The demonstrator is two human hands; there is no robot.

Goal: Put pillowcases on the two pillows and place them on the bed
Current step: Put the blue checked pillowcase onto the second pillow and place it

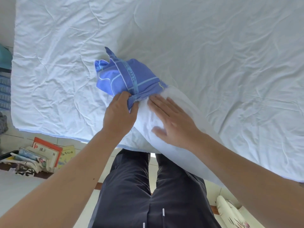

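One pillow (166, 129) half hidden in pillowcase (126, 76) | left fingers (125, 96) pinch hem | right fingers (158, 104) flat

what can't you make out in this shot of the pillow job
- Head view: second pillow not in frame.
- Far end of the pillow is hidden inside the pillowcase.
- Left hand fingertips are buried in the pillowcase hem.
- Books on the floor: titles too small.
- Right hand lies flat on the pillow.
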